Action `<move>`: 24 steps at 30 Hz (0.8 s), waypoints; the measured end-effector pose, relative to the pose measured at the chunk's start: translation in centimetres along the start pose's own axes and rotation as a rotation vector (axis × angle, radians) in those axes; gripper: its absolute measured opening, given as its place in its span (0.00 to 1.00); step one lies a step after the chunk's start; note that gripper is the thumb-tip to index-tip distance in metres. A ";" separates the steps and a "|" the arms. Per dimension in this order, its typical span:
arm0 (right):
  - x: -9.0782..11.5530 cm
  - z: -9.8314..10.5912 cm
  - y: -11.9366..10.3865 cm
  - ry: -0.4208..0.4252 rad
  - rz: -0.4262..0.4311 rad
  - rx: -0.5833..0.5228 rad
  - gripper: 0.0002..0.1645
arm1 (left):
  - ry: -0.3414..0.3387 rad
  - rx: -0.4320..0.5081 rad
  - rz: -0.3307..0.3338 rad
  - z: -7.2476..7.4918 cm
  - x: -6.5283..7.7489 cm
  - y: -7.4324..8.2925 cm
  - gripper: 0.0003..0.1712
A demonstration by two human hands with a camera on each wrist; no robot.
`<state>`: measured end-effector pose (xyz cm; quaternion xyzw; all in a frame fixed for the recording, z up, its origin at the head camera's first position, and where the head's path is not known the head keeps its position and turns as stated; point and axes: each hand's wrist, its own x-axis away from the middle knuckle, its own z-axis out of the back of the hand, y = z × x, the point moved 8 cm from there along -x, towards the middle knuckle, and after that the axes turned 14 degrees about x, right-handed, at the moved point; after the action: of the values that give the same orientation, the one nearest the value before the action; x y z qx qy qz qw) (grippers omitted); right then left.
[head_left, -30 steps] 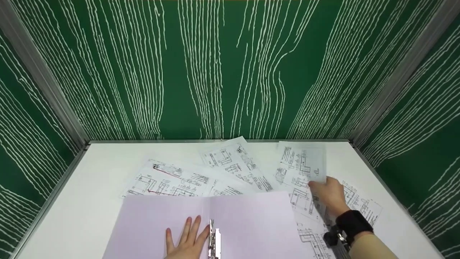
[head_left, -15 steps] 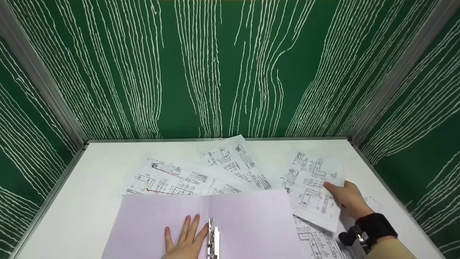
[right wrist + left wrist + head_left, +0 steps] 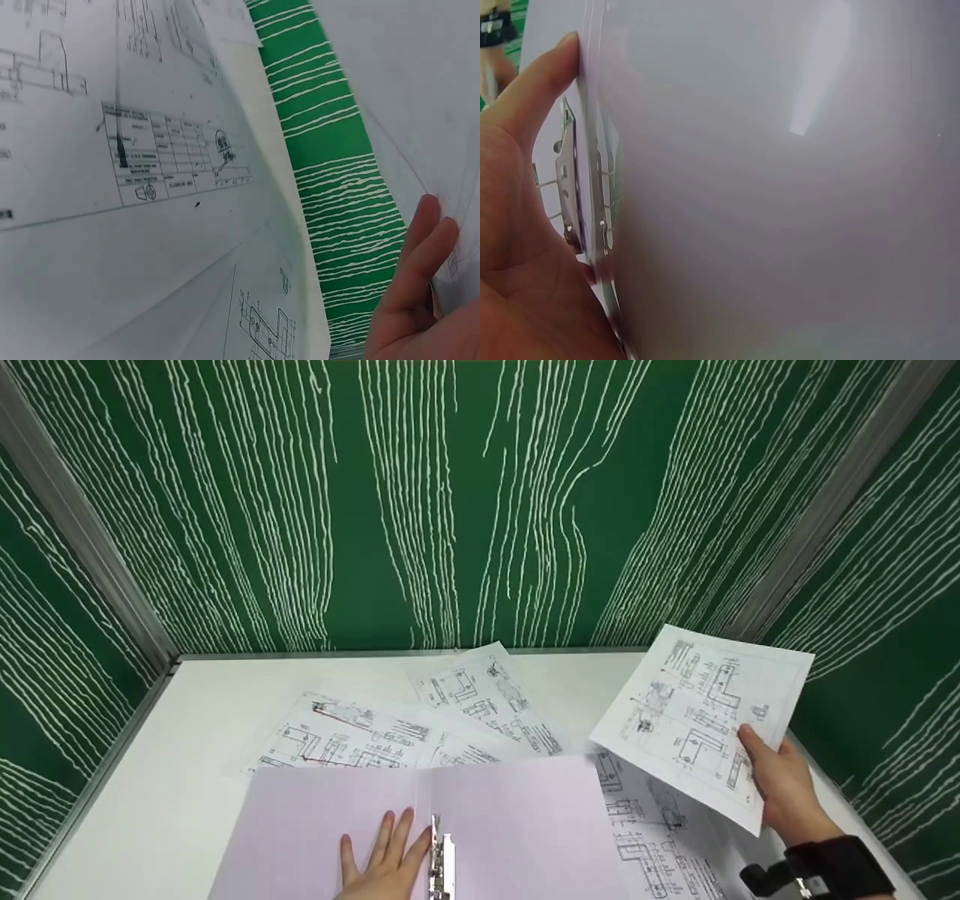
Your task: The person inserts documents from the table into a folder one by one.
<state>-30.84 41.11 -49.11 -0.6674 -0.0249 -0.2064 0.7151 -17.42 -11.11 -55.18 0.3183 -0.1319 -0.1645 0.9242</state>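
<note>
A pale purple folder (image 3: 517, 817) lies spread wide at the near edge, its metal binder clip (image 3: 442, 859) along the middle fold. My left hand (image 3: 386, 862) rests on the left cover with fingers spread, close beside the clip. In the left wrist view, the thumb of that hand (image 3: 525, 150) lies along the fold near the clip (image 3: 568, 187). My right hand (image 3: 787, 787) pinches a printed sheet of paper (image 3: 697, 712) by its right side, thumb on top; the sheet is raised and tilted. The right wrist view shows its fingers (image 3: 420, 277) against the paper's underside.
Sheets with technical drawings lie under the raised paper (image 3: 667, 840), right of the folder. More drawings (image 3: 337, 735), some with red lines, spread behind the folder, and another sheet (image 3: 487, 697) reaches the table's back edge. Green walls (image 3: 450, 510) with white lines enclose the white table.
My right hand has lifted the sheet off the drawings on the right and carried it up and to the right, uncovering the drawings beneath. My left hand stays on the folder.
</note>
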 end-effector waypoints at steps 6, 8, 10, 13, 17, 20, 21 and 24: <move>2.1 -2.2 1.6 -0.124 -0.098 0.021 0.22 | -0.012 -0.049 0.033 -0.2 0.0 -0.2 0.76; 3.1 -3.4 2.3 -0.172 -0.119 0.035 0.23 | -0.014 -0.065 0.045 -0.2 -0.1 -0.3 0.76; 4.3 -4.6 2.8 -0.219 -0.133 0.032 0.25 | -0.022 -0.080 0.055 -0.2 -0.1 -0.3 0.76; 6.2 -6.4 3.4 -0.285 -0.157 -0.004 0.27 | -0.030 -0.074 0.061 -0.2 -0.1 -0.3 0.77; 9.5 -9.1 3.9 -0.454 -0.229 -0.117 0.32 | -0.044 -0.087 0.073 -0.2 -0.2 -0.4 0.78; 12.0 -11.2 4.2 -0.603 -0.281 -0.180 0.36 | -0.040 -0.087 0.075 -0.2 -0.4 -0.3 0.77; 12.8 -11.8 4.3 -0.652 -0.298 -0.197 0.37 | -0.036 -0.086 0.073 -0.2 -0.5 -0.2 0.76; 14.4 -13.3 4.5 -0.715 -0.284 -0.185 0.38 | -0.017 -0.077 0.059 -0.1 -0.6 -0.1 0.75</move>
<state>-19.42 24.65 -50.31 -0.7487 -0.3457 -0.0590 0.5625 -17.98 -10.95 -55.40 0.2770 -0.1428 -0.1446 0.9391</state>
